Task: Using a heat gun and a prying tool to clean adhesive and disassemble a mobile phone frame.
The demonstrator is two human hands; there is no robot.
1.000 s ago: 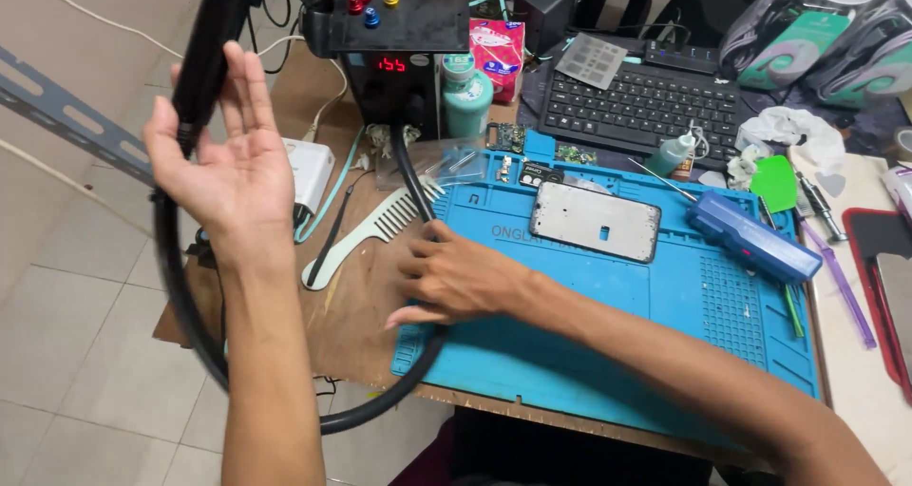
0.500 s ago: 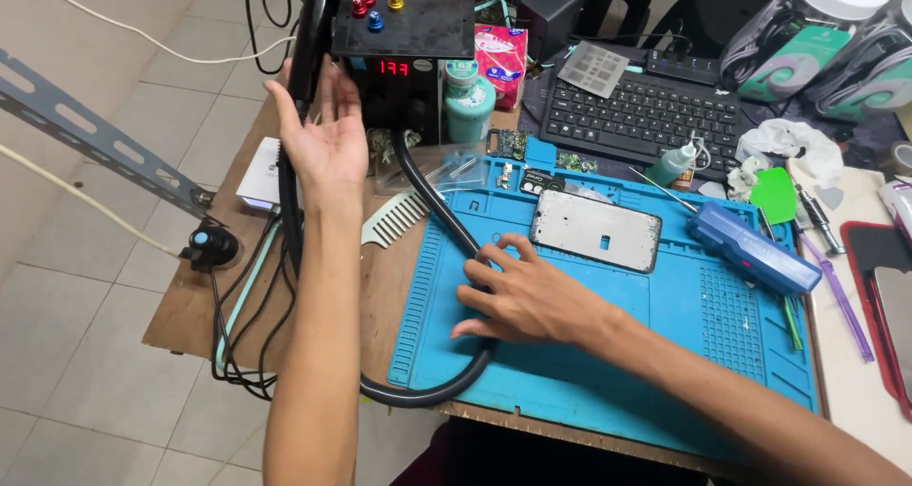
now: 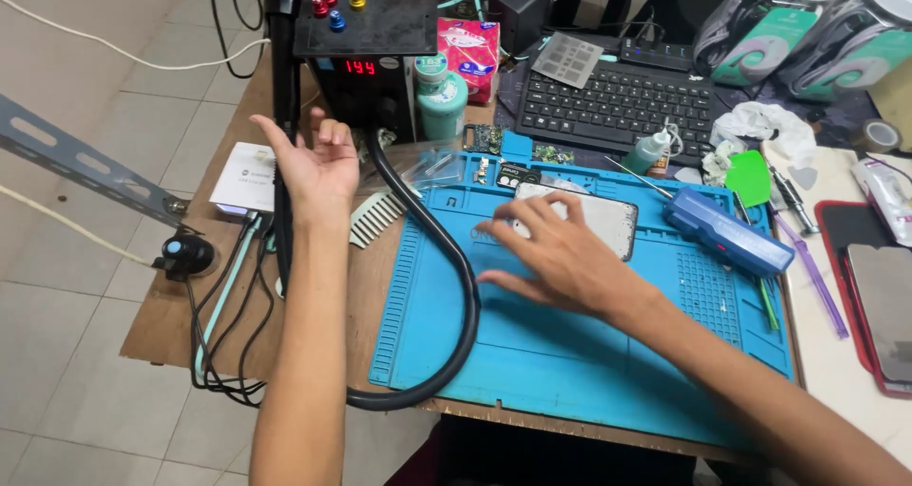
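Left hand: my left hand (image 3: 318, 168) is raised palm-up, its grip open and holding nothing, fingers loosely curled beside the black handpiece (image 3: 282, 115) that stands upright at the desk's left edge.
Right hand: my right hand (image 3: 560, 258) lies flat over the blue work mat (image 3: 570, 353), fingers spread, grip open, fingertips touching the near edge of the phone frame (image 3: 608, 222).
Phone frame: it lies flat on the mat's far half, toward the desk's rear edge, partly covered by my fingers.
Hose: a thick black hose (image 3: 456, 286) runs from the station, curves across the mat's left side and loops past the desk's front edge.
Station: a black box with a red digital display (image 3: 366, 63) stands at the desk's rear left, coloured knobs on top.
Comb: a white comb (image 3: 375, 218) rests between my left wrist and the mat.
Blue tool: a blue cased tool (image 3: 727, 231) lies slanted on the mat's right side.
Keyboard: a black keyboard (image 3: 617, 101) sits at the rear edge, behind the mat.
Green bottle: a teal bottle (image 3: 442, 96) stands just beside the station.
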